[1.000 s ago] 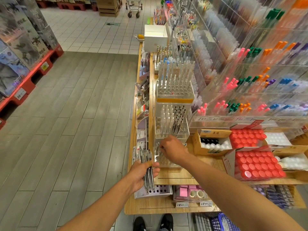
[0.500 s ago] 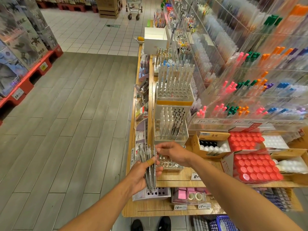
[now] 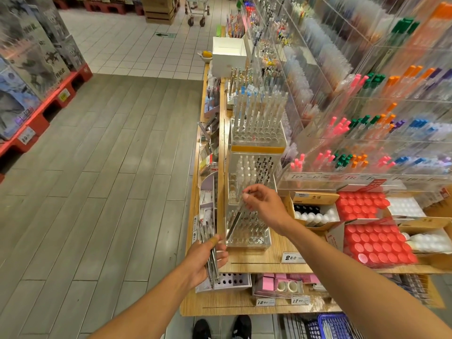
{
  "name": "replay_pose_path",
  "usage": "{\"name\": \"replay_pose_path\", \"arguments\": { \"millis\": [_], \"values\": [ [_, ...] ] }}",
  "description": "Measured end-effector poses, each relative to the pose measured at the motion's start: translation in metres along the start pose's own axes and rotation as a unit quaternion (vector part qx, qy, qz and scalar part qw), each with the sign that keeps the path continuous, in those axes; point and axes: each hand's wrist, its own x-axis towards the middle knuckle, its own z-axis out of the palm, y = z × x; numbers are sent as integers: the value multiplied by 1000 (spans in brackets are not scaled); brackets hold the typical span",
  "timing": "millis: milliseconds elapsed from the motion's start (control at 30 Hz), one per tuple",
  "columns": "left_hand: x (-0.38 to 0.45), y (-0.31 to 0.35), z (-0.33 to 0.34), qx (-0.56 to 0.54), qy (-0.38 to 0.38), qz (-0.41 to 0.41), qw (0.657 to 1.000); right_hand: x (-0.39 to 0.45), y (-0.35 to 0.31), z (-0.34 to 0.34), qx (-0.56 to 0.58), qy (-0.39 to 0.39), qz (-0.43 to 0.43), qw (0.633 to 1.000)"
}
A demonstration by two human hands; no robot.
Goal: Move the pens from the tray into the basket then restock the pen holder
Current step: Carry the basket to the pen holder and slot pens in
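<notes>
Pens (image 3: 209, 255): slim, silvery, dark-tipped bundle

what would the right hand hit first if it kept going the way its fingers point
Probably the tall clear pen holder just beyond the right hand, which pinches a single pen; depth is unclear.

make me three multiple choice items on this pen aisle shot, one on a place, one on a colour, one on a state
1. Where is the blue basket?
A. on the wooden shelf top
B. low down, at the bottom edge by the shoes
C. in the left hand

2. What colour are the caps in the open boxes at right?
A. red
B. green
C. black

3. What is the right hand doing?
A. hanging idle
B. pressing flat on the shelf
C. pinching a single pen

Answers: 1 B, it sits below the shelf edge; 2 A, rows of red caps; 3 C, fingertips close on one pen above the clear pen holder.
</notes>
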Motion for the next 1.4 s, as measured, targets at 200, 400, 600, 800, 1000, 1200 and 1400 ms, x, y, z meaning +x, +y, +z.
{"name": "replay_pose_path", "arguments": {
  "millis": [200, 400, 600, 800, 1000, 1200, 1400],
  "values": [
    [0, -1, 0, 19, 25, -3, 1000, 2, 18, 11, -195, 15, -63, 979],
    [0, 2, 4, 23, 14, -5, 1000, 4, 40, 23, -348, -17, -141, 927],
    [0, 2, 3, 20, 11, -5, 1000, 14, 42, 26, -368, -12, -144, 919],
    [-1, 3, 2, 19, 11, 1, 1000, 14, 45, 23, -374, -17, -135, 917],
    [-2, 4, 0, 21, 11, 4, 1000, 9, 49, 18, -373, -14, -140, 917],
    [-1, 2, 4, 30, 12, 3, 999, 11, 48, 22, -438, -23, -182, 880],
    [-1, -1, 8, 32, 9, 1, 999, 10, 50, 34, -529, -35, -191, 826]
  ]
}}
